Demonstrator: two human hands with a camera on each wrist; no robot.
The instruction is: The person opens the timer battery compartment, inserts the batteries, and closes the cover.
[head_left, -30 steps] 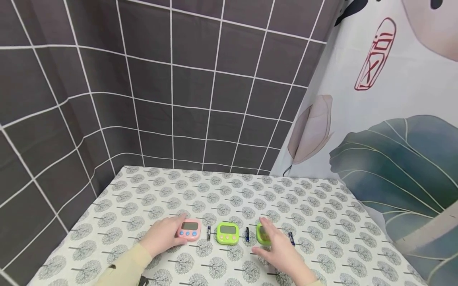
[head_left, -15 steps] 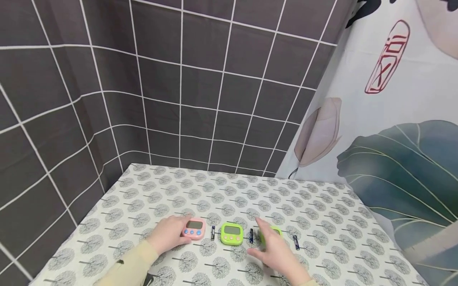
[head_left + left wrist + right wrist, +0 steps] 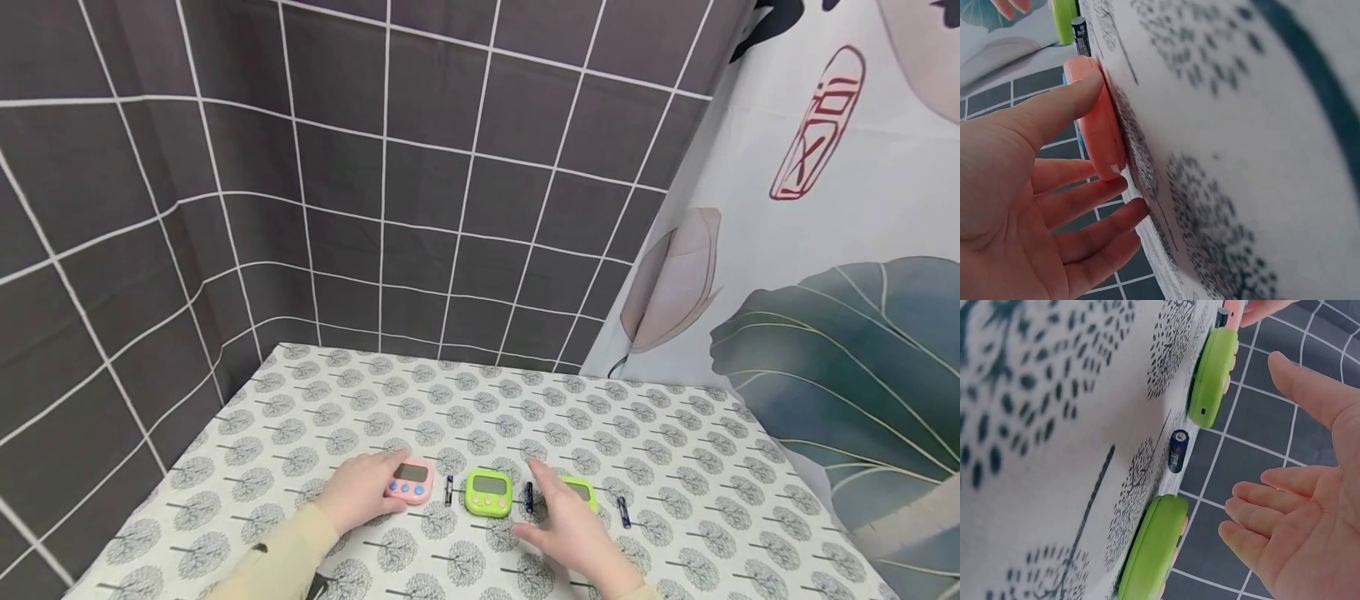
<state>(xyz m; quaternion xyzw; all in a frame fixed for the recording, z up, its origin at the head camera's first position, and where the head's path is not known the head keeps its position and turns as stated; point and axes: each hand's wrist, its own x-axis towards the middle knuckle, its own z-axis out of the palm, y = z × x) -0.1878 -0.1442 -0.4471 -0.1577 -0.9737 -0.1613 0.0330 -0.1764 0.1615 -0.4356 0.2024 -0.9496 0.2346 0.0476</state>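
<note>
A pink digital timer (image 3: 411,482) with blue buttons lies at the left of a row on the table. My left hand (image 3: 360,492) holds it by its edges, thumb on the near side and index finger on the far side; in the left wrist view the thumb (image 3: 1088,90) presses the pink rim. A green timer (image 3: 489,492) with pink buttons sits in the middle. My right hand (image 3: 570,529) hovers with fingers apart, holding nothing, and partly hides a second green timer (image 3: 584,490). Between the timers lie small batteries (image 3: 448,490), and a dark blue battery (image 3: 624,512) lies at the right end.
A white cloth with a tree print covers the table (image 3: 420,400). A dark curtain with white grid lines (image 3: 450,208) hangs behind and to the left. On the right hangs a pale curtain with a large leaf print (image 3: 847,350).
The head view has turned slightly left, so everything appears further right. My right hand has shifted left relative to the right green timer, showing its right side. My left hand stays at the pink timer.
</note>
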